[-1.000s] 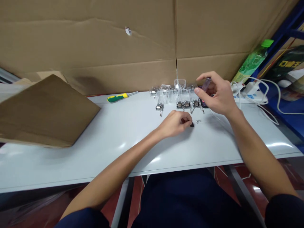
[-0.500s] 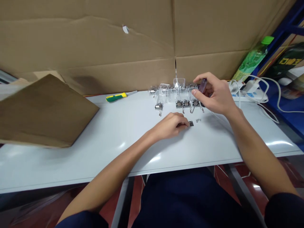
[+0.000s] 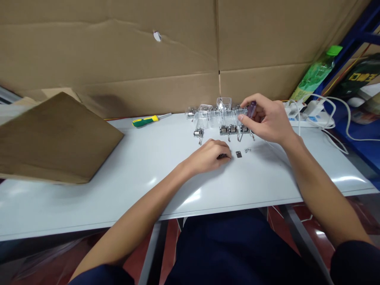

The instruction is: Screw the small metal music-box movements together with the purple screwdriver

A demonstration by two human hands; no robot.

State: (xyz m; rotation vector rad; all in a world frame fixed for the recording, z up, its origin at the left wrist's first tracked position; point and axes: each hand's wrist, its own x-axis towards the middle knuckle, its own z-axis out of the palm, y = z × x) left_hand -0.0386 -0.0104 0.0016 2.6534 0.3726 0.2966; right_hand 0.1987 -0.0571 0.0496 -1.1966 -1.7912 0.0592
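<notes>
My left hand [image 3: 209, 156] rests low over the table with its fingers curled round a small dark piece [image 3: 221, 156], mostly hidden by them. Just right of those fingertips lies a flat dark plate [image 3: 239, 154] with small holes, and beside it a little pile of screws [image 3: 247, 150]. My right hand [image 3: 268, 118] is raised, closed on the purple handle of a screwdriver [image 3: 251, 109], whose thin shaft slants down. Behind both hands stand clear plastic boxes [image 3: 202, 118] and several small metal motor-like parts [image 3: 198, 132], some partly covered by my right hand.
A green and yellow screwdriver [image 3: 145, 121] lies at the back left, near a large cardboard piece [image 3: 59, 142]. To the right are a power strip [image 3: 314, 118] with white cables and a green-capped bottle [image 3: 316, 73]. A cardboard wall [image 3: 133, 55] closes off the back.
My left hand has drawn slightly left from the dark plate, and the dark piece now shows in its fingers. The purple screwdriver handle has shifted slightly left in my right hand.
</notes>
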